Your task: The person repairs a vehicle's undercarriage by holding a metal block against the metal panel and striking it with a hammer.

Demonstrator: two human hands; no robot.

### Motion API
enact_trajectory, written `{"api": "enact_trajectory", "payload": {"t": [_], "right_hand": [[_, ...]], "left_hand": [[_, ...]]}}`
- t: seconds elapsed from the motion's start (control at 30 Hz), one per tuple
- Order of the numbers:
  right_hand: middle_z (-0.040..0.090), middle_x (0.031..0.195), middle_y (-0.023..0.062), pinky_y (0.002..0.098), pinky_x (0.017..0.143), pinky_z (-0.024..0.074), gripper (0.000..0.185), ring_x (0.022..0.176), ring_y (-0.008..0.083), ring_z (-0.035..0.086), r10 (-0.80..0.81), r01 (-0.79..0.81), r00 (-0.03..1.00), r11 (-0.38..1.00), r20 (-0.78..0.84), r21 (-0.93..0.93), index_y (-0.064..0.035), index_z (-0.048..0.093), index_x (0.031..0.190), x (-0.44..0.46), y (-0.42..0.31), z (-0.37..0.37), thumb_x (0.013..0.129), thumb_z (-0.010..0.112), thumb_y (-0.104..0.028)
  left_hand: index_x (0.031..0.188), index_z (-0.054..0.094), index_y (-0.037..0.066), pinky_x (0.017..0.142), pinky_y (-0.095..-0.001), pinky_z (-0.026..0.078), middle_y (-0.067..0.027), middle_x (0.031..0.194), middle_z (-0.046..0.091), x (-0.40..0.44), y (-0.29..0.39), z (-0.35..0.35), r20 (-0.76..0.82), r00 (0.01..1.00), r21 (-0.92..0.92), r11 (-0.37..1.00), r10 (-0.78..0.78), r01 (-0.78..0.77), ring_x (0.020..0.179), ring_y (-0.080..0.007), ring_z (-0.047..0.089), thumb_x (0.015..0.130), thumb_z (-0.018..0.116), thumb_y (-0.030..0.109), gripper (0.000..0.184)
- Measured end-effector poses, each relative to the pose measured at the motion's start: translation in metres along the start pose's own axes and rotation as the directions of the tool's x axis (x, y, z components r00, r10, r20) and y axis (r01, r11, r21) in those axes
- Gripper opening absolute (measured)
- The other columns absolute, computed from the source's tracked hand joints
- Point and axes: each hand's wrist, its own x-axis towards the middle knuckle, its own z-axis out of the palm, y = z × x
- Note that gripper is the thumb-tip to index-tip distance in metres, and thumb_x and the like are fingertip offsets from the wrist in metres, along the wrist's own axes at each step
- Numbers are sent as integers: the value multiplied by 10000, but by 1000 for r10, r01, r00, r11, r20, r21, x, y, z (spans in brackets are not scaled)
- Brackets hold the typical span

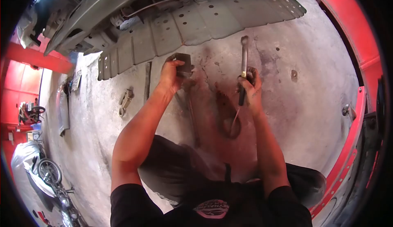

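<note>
Concrete floor, stained; one grey panel, perforated. Before the panel: dark block, left fingers gripping; long tool, right fingers wrapped round it. Status: both in hand, apart (what remains, I cannot tell from here).

Single head view, tipped forward and down

One camera, worn on the person's head, looks steeply down and forward, with the black shirt closest to it along the bottom edge. The left hand and right hand sit near the middle, farther off than the shirt, with the floor behind them. The ribbed panel spans the upper part. A wide, fisheye-like lens curves the outer edges and darkens the corners.
</note>
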Motion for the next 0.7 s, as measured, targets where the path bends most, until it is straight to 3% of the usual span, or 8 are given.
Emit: {"api": "enact_trajectory", "payload": {"t": [0.1,0.2,0.3,0.4,0.5,0.6,0.7], "right_hand": [[581,786,39,289,585,450,339,638,126,540,207,-121,942,944,263,-306,-29,583,1226,24,22,-32,889,610,-59],[569,743,88,330,640,452,307,667,176,544,96,33,975,831,200,-556,15,610,1157,29,27,-28,859,624,-59],[555,719,133,368,674,456,316,697,217,545,-143,406,883,709,447,-576,32,614,1139,29,9,-17,850,631,-94],[575,753,160,386,694,470,308,730,225,574,-20,425,841,642,541,-638,17,631,1121,30,-40,9,849,632,-128],[607,809,164,403,700,476,291,745,233,592,100,598,719,415,688,-685,5,654,1096,57,-61,5,841,631,-134],[626,839,155,405,713,481,358,767,234,607,59,733,671,97,739,-673,-8,656,1144,71,-58,-13,820,668,-158],[549,725,27,302,614,441,341,681,108,547,276,430,727,530,628,-731,-25,639,1201,47,-98,3,943,650,-247]], "left_hand": [[1237,539,-1,882,-528,533,-175,1158,615,9,2,2,37,996,-42,996,79,-78,1037,-399,642,839,568,41,402],[1245,540,-3,867,-511,531,-173,1162,617,7,6,1,87,992,-106,991,89,-80,1033,-396,648,834,569,38,413],[1233,544,-11,846,-502,533,-180,1154,619,6,10,6,120,990,-61,996,69,-62,1009,-393,655,837,567,45,400],[1212,544,-22,836,-505,537,-190,1139,618,7,4,6,53,999,10,1000,6,-7,978,-391,660,845,567,66,378],[1200,542,-21,821,-521,542,-196,1124,620,-2,5,6,-17,999,29,998,-51,52,960,-390,659,856,571,94,364],[1206,538,-13,805,-543,544,-203,1114,622,-19,11,8,-37,998,47,997,-58,60,955,-390,659,882,561,120,352],[1212,544,3,782,-557,544,-207,1093,629,-18,9,-2,-45,997,3,998,-67,68,954,-389,659,920,537,156,330]]}}
